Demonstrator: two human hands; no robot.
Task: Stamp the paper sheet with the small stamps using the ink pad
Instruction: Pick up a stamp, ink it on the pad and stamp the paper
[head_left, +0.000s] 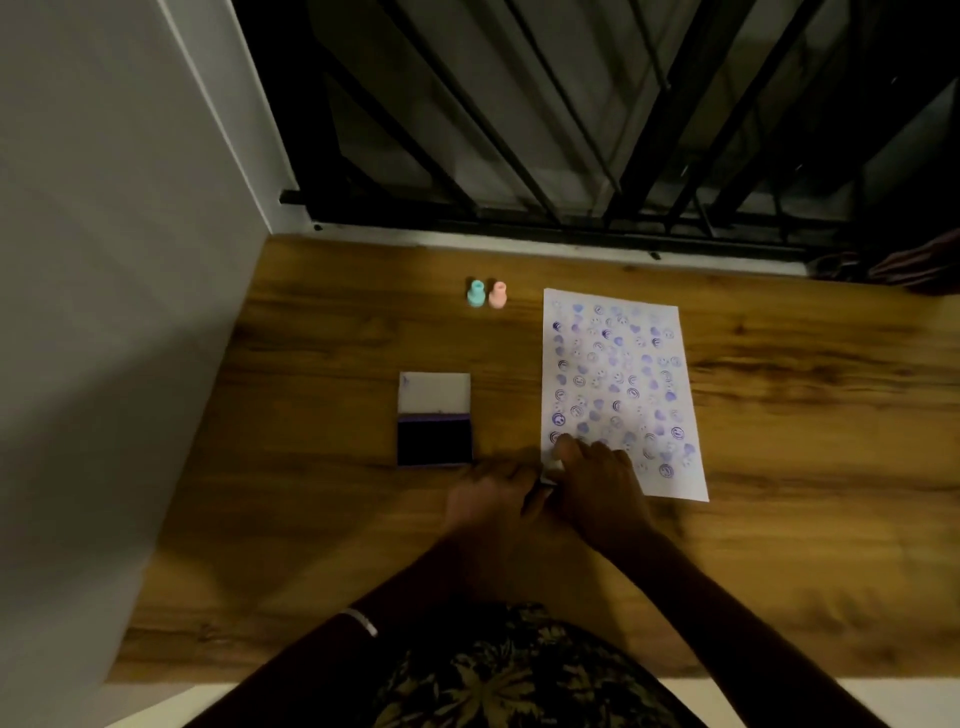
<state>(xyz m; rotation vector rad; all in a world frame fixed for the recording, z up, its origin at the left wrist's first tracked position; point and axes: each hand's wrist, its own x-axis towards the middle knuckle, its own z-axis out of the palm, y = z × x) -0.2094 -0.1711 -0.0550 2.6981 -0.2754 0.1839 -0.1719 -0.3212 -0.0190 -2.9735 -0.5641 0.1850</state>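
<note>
A white paper sheet (623, 384) covered in purple stamp marks lies on the wooden table (322, 519), right of centre. My right hand (597, 483) lies over its near left corner, and a bit of the white corner shows between its thumb and fingers. Touching it from the left at that same corner is my left hand (493, 499), whose fingers are blurred. The open ink pad (435, 435), dark with its white lid folded back, sits just left of my hands. A teal stamp (476, 293) and a pink stamp (497, 295) stand upright side by side at the back.
A grey wall (104, 312) borders the table on the left. A dark barred window (571, 130) runs along the back edge. Another person's hand (919, 267) rests at the far right corner. Bare wood shows right of the sheet.
</note>
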